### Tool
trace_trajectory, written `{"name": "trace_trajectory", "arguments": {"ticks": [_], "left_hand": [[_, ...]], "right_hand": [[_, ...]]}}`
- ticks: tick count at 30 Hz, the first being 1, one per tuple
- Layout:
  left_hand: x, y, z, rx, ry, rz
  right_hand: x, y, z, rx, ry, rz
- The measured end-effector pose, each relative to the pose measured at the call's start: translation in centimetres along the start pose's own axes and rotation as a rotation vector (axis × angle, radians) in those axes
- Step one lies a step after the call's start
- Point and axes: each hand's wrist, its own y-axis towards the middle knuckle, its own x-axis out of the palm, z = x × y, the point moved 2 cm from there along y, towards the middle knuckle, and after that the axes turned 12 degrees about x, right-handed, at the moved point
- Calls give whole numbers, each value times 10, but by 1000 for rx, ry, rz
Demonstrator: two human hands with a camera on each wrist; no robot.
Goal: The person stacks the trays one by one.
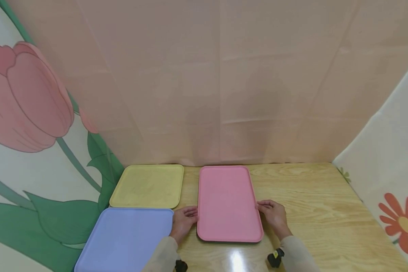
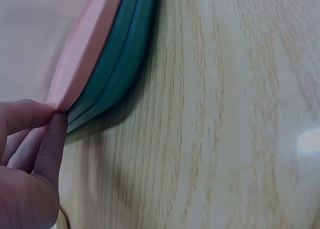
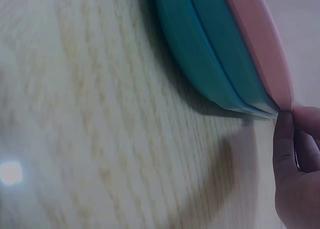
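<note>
A pink rectangular tray [image 1: 228, 204] lies on top of a stack, its long sides running away from me. Beneath it the wrist views show teal trays [image 2: 117, 64], nested and resting on the wooden table; from the head they are almost wholly hidden. My left hand [image 1: 183, 223] pinches the rim at the left long side of the pink tray, thumb above and finger below. On the opposite side my right hand [image 1: 274, 216] pinches the rim the same way, with its thumb and finger [image 3: 284, 144] meeting at the edge.
To the left lie a yellow tray [image 1: 147, 186] at the back and a blue tray [image 1: 129, 234] in front, near my left forearm. The wooden table [image 1: 326, 219] extends rightward. A beige cloth [image 1: 221, 83] hangs behind, with flower-printed panels [image 1: 401, 223] at both sides.
</note>
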Motion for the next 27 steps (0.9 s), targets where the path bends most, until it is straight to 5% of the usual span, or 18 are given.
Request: {"name": "trace_trajectory", "arguments": {"ticks": [27], "left_hand": [[0, 0, -2, 10, 1, 6]], "right_hand": [[1, 1, 2, -1, -8, 12]]}}
